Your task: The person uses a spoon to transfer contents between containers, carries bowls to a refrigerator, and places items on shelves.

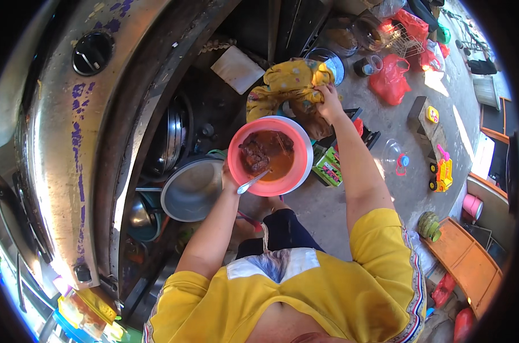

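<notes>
My left hand (230,176) grips the left side of a pink plastic bowl (236,143), its fingers mostly hidden under the rim. A whitish round rim (309,160) shows behind the bowl on its right. Dark chunks of food (256,156) sit in reddish-brown liquid (280,165) inside. A metal spoon (253,182) leans out over the near-left rim. Beyond the bowl, my right hand (329,103) clutches a patterned yellow cloth (291,75), which hangs in bunched folds.
A metal stove front with a black knob (92,53) runs along the left. Below it stand a large grey metal pot (191,188) and other cookware. A green printed box (328,167), clear plastic bottle (390,154), yellow toy truck (441,173) and red plastic bag (390,79) are on the concrete floor.
</notes>
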Available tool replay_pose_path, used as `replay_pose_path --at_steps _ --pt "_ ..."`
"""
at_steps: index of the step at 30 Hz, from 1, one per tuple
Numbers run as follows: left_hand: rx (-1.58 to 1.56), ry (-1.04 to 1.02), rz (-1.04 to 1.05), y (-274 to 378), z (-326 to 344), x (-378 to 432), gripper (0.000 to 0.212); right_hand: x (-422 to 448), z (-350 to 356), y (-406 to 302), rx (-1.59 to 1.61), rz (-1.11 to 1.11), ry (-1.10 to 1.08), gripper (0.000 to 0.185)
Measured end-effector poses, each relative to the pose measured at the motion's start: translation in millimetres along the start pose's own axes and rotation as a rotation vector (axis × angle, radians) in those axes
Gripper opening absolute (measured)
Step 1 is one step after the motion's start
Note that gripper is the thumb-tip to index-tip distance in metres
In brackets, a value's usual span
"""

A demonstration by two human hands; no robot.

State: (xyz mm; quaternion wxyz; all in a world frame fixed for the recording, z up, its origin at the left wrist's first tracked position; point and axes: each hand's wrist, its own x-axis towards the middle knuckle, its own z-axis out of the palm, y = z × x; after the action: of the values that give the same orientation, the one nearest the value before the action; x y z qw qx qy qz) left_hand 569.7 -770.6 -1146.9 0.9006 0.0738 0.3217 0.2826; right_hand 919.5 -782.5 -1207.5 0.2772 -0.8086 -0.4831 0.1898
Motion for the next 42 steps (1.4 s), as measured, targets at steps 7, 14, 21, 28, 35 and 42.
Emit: replay_pose_path --at_steps 7,14,21,28,35,42 --pt "0.001 0.0 0.167 -20 -65 89 0.049 -20 -1 -10 0.627 0.199 0.06 0.055" --pt "-0.213 0.02 0.111 -26 -48 113 0.048 -69 -11 -42 0.634 0.236 0.152 0.052" --pt "-0.199 -0.093 0.04 -17 -13 93 0.046 -127 -13 -153 0.301 -0.343 -0.052 0.045" --pt "0.571 0.671 0.097 -24 -65 48 0.048 -166 -5 -195 0.407 -0.422 -0.157 0.035" --pt "0.608 0.66 -0.317 -28 -91 -131 0.051 -265 -22 -148 0.347 -0.108 -0.57 0.034" --pt "0.527 0.673 -0.274 -9 -58 -272 0.044 -299 -19 -89 -0.154 -0.008 -0.806 0.043"
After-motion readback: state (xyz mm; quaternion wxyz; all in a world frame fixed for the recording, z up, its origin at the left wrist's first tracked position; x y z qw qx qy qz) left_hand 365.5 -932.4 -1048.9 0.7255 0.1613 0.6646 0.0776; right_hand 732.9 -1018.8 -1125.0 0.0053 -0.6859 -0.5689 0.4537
